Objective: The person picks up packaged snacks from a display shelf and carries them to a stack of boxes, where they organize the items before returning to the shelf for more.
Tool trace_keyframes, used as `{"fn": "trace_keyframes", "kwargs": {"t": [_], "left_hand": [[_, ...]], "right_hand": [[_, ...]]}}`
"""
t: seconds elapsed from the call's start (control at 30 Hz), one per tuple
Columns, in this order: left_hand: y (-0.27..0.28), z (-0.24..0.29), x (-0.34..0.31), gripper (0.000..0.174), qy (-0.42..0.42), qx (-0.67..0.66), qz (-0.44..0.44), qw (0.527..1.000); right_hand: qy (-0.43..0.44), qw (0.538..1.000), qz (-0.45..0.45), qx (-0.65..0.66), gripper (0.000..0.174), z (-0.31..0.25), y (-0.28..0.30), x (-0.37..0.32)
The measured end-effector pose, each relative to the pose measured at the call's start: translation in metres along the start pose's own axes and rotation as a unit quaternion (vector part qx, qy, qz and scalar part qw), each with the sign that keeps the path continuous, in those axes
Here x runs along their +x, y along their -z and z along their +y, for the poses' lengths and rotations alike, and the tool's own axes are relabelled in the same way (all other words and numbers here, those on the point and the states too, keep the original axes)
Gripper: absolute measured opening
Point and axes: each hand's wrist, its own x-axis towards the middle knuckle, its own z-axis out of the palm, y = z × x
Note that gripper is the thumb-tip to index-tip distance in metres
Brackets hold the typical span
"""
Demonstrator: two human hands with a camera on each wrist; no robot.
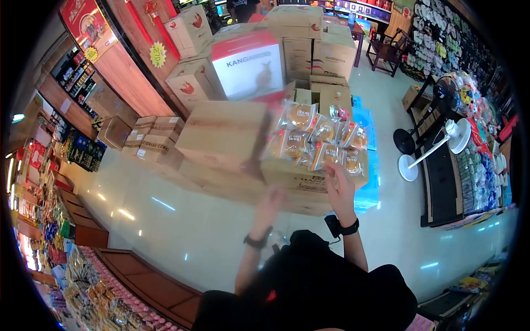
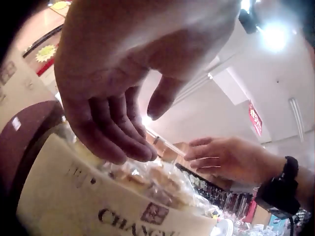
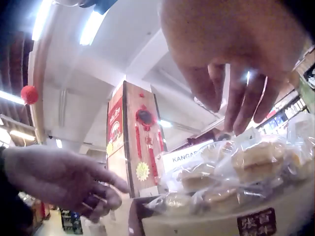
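Clear-wrapped round cakes (image 1: 326, 131) are heaped on top of an open cardboard carton (image 1: 301, 177) printed with dark lettering. My right hand (image 1: 341, 190) is at the carton's near edge, its fingertips overlapping the nearest packets in the head view. From the right wrist, its bent, loose fingers hang over the wrapped cakes (image 3: 258, 160) with nothing between them. My left hand (image 1: 269, 205), blurred in the head view, is in front of the carton's left corner. In the left wrist view its fingers (image 2: 110, 132) droop loosely beside the carton's printed side (image 2: 98, 196), holding nothing.
A large plain carton (image 1: 221, 135) stands left of the cakes, with a white and red KANGAROO box (image 1: 248, 69) behind it. Blue packs (image 1: 364, 187) are stacked at the carton's right. A white fan (image 1: 436, 149) lies tilted farther right on the glossy floor (image 1: 165, 220).
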Motion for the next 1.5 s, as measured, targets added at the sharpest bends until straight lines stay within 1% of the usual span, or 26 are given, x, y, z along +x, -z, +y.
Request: {"fn": "trace_keyframes", "kwargs": {"t": [0.03,0.07,0.13,0.17,0.23,0.27,0.33,0.37,0.43,0.53,0.63,0.7,0.73,0.77,0.83,0.87,0.93,0.97,1.07,1.1,1.13,1.2,1.27,1.3,1.4,1.5], "left_hand": [[0.0,0.015,0.013,0.021,0.003,-0.025,0.004,1.0],[0.0,0.026,0.026,0.02,-0.007,0.003,0.013,1.0],[-0.002,0.039,0.051,0.019,-0.029,0.061,0.035,0.997],[-0.004,0.042,0.064,0.021,-0.058,0.095,0.043,0.993],[-0.008,0.046,0.084,0.026,-0.111,0.165,0.062,0.978],[-0.01,0.05,0.09,0.026,-0.112,0.193,0.076,0.972],[-0.017,0.065,0.105,0.026,-0.118,0.246,0.1,0.957],[-0.02,0.066,0.112,0.025,-0.139,0.261,0.122,0.947],[-0.028,0.07,0.129,0.023,-0.185,0.29,0.165,0.924],[-0.039,0.085,0.141,0.025,-0.124,0.319,0.179,0.922],[-0.033,0.063,0.161,0.026,-0.16,0.426,0.159,0.876],[-0.036,0.061,0.171,0.024,-0.139,0.46,0.151,0.864],[-0.039,0.059,0.175,0.024,-0.128,0.474,0.147,0.859],[-0.041,0.053,0.179,0.023,-0.112,0.458,0.159,0.867],[-0.049,0.061,0.179,0.023,-0.08,0.418,0.176,0.887],[-0.051,0.063,0.18,0.022,-0.061,0.397,0.191,0.895],[-0.051,0.057,0.183,0.019,-0.145,0.404,0.208,0.879],[-0.051,0.052,0.179,0.017,-0.178,0.412,0.223,0.865],[-0.062,0.065,0.169,0.011,-0.215,0.409,0.277,0.843],[-0.067,0.068,0.164,0.011,-0.205,0.379,0.283,0.857],[-0.069,0.076,0.157,0.011,-0.215,0.338,0.295,0.868],[-0.073,0.092,0.142,0.012,-0.254,0.244,0.323,0.878],[-0.069,0.099,0.116,0.011,-0.226,0.21,0.335,0.89],[-0.067,0.099,0.104,0.011,-0.216,0.184,0.337,0.898],[-0.054,0.089,0.058,0.011,-0.159,0.136,0.386,0.899],[-0.044,0.083,-0.003,0.014,-0.153,0.091,0.376,0.909]], "right_hand": [[0.011,1.0,0.001,-0.017,0.033,0.002,-0.001,0.009],[0.023,0.999,0.003,-0.032,0.034,0.003,-0.003,0.017],[-0.003,1.0,-0.002,-0.015,0.035,0.006,-0.004,0.027],[-0.015,1.0,-0.007,-0.005,0.036,0.008,-0.006,0.032],[-0.002,1.0,-0.009,0.01,0.037,0.016,-0.011,0.048],[0.002,1.0,-0.01,0.019,0.037,0.019,-0.014,0.055],[-0.03,0.998,-0.055,0.014,0.039,0.008,-0.012,0.071],[-0.044,0.996,-0.077,0.01,0.04,0.005,-0.011,0.078],[-0.016,0.995,-0.095,-0.003,0.044,0.01,-0.014,0.09],[0.009,0.993,-0.108,-0.039,0.049,0.023,-0.021,0.096],[0.028,0.989,-0.131,-0.064,0.051,0.036,-0.024,0.098],[0.046,0.988,-0.137,-0.06,0.053,0.049,-0.031,0.092],[0.028,0.984,-0.163,-0.06,0.052,0.042,-0.027,0.098],[0.011,0.979,-0.192,-0.063,0.052,0.034,-0.022,0.102],[-0.011,0.966,-0.248,-0.078,0.051,0.026,-0.014,0.111],[-0.004,0.969,-0.241,-0.056,0.052,0.029,-0.01,0.115],[0.02,0.969,-0.248,0.001,0.052,0.031,-0.007,0.119],[0.039,0.963,-0.267,-0.006,0.051,0.031,-0.004,0.122],[0.084,0.975,-0.205,0.013,0.049,0.066,-0.016,0.112],[0.096,0.97,-0.219,0.034,0.047,0.066,-0.014,0.114],[0.108,0.966,-0.228,0.057,0.045,0.06,-0.007,0.118],[0.161,0.946,-0.257,0.113,0.042,0.053,0.003,0.124],[0.076,0.943,-0.278,0.169,0.04,0.016,0.011,0.122],[0.03,0.939,-0.289,0.184,0.039,0.006,0.012,0.119],[0.029,0.901,-0.309,0.304,0.044,0.034,-0.016,0.099],[-0.093,0.841,-0.318,0.428,0.046,0.022,-0.045,0.079]]}}
